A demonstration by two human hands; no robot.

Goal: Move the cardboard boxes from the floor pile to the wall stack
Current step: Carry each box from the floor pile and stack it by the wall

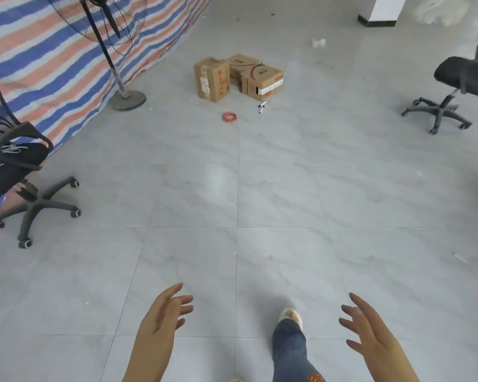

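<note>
Head view, left hand (164,312) and right hand (366,325) empty — perhaps three cardboard boxes (238,77) ahead

Striped tarp (53,59) across the upper left. Pedestal fan (113,51) standing before it, base on grey tile floor (260,188). Black office chair (20,166) at left edge; second chair (453,86) at upper right. Red wire coil (229,116) and markers (261,106) on the floor, upper centre. White pillar (384,9) at top right.

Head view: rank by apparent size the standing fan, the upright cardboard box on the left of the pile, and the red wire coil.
1. standing fan, cropped at top.
2. upright cardboard box.
3. red wire coil.
All lie at similar depth, so the order is fairly safe.
</note>
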